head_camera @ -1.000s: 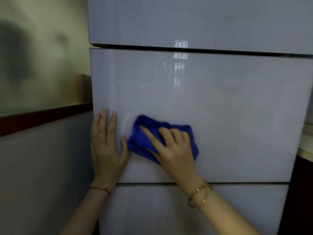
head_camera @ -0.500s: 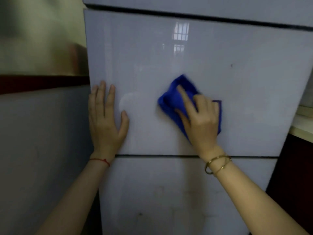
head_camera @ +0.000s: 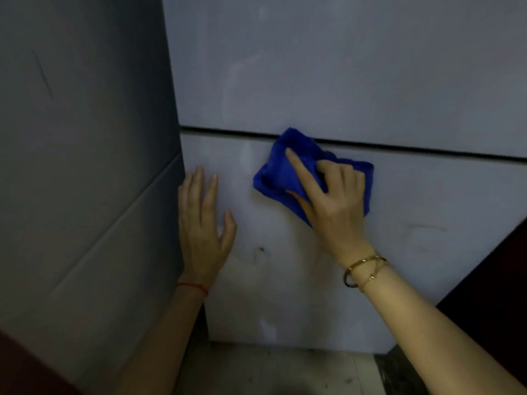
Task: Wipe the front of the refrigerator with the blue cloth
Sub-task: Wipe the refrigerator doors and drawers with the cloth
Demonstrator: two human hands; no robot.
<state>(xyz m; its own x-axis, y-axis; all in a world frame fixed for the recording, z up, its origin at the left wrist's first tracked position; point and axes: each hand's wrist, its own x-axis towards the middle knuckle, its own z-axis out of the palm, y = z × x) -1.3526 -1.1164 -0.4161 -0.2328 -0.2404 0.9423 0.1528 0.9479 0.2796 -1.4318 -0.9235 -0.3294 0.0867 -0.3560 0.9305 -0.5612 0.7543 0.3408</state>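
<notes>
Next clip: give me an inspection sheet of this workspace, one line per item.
Surface: refrigerator front, pale and glossy; dark marks on the lower panel.
Job's things: blue cloth, bunched, its top corner over the panel seam.
Clutter: nothing seen.
Grippers: right hand presses the cloth to the panel; left hand flat on the panel, empty.
Cables: nothing seen.
Surroundings: grey wall at left; tiled floor below.

left hand [head_camera: 203,223]: flat, fingers extended | right hand [head_camera: 332,201]: palm down, index finger extended
</notes>
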